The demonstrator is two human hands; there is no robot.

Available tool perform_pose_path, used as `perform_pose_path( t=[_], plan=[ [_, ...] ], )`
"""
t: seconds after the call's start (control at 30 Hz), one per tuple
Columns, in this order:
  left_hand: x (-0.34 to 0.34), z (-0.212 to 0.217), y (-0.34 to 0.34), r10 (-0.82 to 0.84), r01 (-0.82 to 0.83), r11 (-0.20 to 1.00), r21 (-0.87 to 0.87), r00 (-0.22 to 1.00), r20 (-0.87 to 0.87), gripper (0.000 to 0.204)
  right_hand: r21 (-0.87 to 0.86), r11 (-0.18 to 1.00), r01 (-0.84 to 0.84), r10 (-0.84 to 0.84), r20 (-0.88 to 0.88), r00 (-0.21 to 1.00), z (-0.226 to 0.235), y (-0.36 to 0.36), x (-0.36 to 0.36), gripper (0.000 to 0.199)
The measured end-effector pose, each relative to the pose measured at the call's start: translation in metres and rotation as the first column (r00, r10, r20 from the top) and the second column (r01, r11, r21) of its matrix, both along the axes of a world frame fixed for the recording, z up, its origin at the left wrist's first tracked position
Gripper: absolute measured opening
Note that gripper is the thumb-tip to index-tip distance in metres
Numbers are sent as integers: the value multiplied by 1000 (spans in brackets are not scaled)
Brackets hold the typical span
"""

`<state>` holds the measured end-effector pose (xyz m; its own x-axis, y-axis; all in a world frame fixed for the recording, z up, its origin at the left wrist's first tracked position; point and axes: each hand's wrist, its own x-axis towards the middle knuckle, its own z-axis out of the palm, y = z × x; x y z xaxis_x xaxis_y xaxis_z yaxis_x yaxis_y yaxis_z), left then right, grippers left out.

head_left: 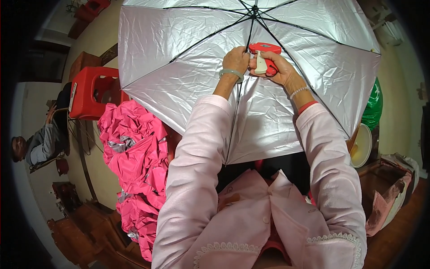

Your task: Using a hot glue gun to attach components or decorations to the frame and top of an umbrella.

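An opened umbrella (pixel 179 62) with a silver inner lining and black ribs fills the upper middle, its inside facing me. My left hand (pixel 236 59), with a pale green bangle at the wrist, pinches a black rib and the fabric near the middle. My right hand (pixel 274 67) is closed around a red tagging gun (pixel 264 56) with a white trigger, its tip pressed against the same rib right beside my left fingers. Both arms are in pink sleeves.
A heap of pink umbrella covers (pixel 134 152) with silver lining lies at my left. A red plastic stool (pixel 92 92) stands behind it. A person (pixel 38 145) sits at the far left. A green bag (pixel 372 107), a yellowish bowl (pixel 362 145) and a wooden box (pixel 389 188) are at right.
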<state>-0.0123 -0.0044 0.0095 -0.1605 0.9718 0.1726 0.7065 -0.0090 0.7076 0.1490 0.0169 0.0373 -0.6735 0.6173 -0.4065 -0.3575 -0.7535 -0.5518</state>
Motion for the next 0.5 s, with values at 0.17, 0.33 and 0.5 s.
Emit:
perform_pose_path(
  t=[0.17, 0.33, 0.5],
  plan=[
    [0, 0, 1, -2, 2, 1000, -6, 1000, -10, 30, -6, 1000, -14, 14, -23, 1000, -1, 2, 0, 26],
    [0, 1, 1, -11, 11, 1000, 8, 1000, 23, 30, -36, 999, 8, -9, -25, 1000, -1, 2, 0, 32],
    [0, 1, 1, -3, 3, 1000, 8, 1000, 22, 30, -20, 1000, 13, -13, -1, 1000, 2, 0, 0, 31]
  ],
)
